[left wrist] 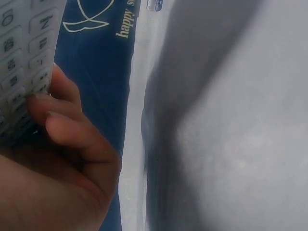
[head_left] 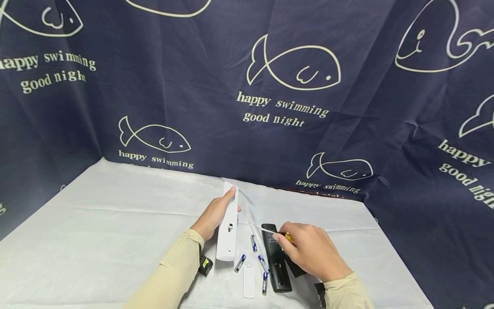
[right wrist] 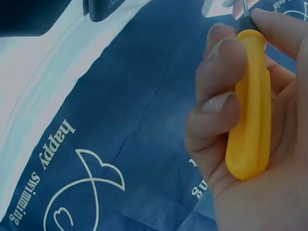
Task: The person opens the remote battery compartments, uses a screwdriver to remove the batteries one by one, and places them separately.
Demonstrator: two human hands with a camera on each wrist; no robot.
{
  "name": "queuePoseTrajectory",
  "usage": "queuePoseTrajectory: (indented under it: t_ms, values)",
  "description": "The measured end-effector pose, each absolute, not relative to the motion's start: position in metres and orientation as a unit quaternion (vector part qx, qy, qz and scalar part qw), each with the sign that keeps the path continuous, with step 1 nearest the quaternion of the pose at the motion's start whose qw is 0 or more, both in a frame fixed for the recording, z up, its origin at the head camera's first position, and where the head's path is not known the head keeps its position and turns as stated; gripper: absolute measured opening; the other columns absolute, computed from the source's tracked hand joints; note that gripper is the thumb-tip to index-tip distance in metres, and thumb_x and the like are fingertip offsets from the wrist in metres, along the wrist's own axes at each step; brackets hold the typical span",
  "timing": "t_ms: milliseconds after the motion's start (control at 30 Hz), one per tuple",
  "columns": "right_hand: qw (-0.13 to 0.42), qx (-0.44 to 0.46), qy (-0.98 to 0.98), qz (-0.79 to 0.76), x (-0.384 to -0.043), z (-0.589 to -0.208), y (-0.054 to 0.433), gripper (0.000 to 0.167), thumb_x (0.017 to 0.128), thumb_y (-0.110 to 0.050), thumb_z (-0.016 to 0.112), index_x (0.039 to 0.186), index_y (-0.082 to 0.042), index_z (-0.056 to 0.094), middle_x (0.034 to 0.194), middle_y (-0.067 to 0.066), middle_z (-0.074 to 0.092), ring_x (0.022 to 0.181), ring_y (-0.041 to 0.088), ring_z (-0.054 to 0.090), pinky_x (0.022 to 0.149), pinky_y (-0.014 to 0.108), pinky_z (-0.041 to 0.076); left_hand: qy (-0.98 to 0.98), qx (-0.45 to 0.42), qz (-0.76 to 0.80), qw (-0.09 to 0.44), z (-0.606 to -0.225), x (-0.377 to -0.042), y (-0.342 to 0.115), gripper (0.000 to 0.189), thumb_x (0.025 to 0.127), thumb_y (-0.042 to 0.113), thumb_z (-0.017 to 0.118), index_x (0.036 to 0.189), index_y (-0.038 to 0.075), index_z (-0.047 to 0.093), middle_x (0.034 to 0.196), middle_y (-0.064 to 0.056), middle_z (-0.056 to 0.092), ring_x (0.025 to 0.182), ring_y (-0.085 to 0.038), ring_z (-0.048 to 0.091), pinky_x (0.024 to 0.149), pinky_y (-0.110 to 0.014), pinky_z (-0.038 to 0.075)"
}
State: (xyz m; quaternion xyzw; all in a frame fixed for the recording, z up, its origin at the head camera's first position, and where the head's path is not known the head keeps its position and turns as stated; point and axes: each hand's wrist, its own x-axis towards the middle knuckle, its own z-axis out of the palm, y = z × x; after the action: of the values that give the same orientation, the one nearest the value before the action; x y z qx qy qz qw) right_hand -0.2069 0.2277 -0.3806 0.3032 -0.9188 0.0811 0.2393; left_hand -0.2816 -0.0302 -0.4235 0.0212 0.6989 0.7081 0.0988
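My left hand (head_left: 212, 216) grips a white remote control (head_left: 227, 244) near its far end, thumb across the back, which faces up toward the head camera. A small dark opening shows in that back. In the left wrist view, fingers (left wrist: 79, 134) curl against the remote's button side. My right hand (head_left: 316, 251) holds a screwdriver with a yellow handle (right wrist: 250, 106), its thin metal shaft (head_left: 270, 231) pointing left toward the white remote, with the tip apart from it. Beneath the shaft and beside the right hand lies a black remote control (head_left: 275, 257), its battery bay uncovered.
Several blue-and-silver batteries (head_left: 240, 262) lie scattered between the two remotes. A white battery cover (head_left: 248, 282) lies at the front, and a black flat piece (head_left: 295, 267) shows partly under the right hand. Dark printed cloth (head_left: 216, 86) stands behind the white-covered table (head_left: 115, 240).
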Motion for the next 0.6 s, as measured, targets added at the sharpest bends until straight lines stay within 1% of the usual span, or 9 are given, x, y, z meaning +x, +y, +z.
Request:
queuePoseTrajectory:
  t_ms: [233,433,600]
  values:
    - [0.234,0.293,-0.924,0.078,-0.209,-0.378,0.232,0.013,0.092,-0.034,0.073,0.082,-0.031,0.065,0.068,-0.026,0.050,0.057,-0.002,0.046,0.051,0.029,0.043,0.701,0.018,0.706,0.098,-0.424,-0.281,-0.031,0.075,0.098,0.070,0.038,0.100,0.001,0.066,0.081,-0.008,0.061,0.069,-0.016,0.058,0.064,-0.028,0.049]
    - [0.244,0.276,-0.926,0.079,-0.212,-0.374,0.242,0.014,0.094,-0.034,0.070,0.081,-0.031,0.065,0.065,-0.025,0.043,0.055,-0.001,0.041,0.050,0.027,0.038,0.699,0.018,0.708,0.097,-0.424,-0.281,-0.031,0.074,0.098,0.070,0.039,0.100,0.001,0.066,0.083,-0.008,0.062,0.069,-0.016,0.059,0.065,-0.028,0.049]
    - [0.232,0.255,-0.935,0.089,-0.213,-0.372,0.249,0.016,0.097,-0.036,0.068,0.081,-0.032,0.065,0.064,-0.024,0.042,0.055,0.000,0.042,0.051,0.027,0.038,0.699,0.022,0.708,0.096,-0.424,-0.282,-0.031,0.074,0.098,0.070,0.039,0.099,0.001,0.066,0.083,-0.008,0.062,0.069,-0.016,0.059,0.065,-0.028,0.049]
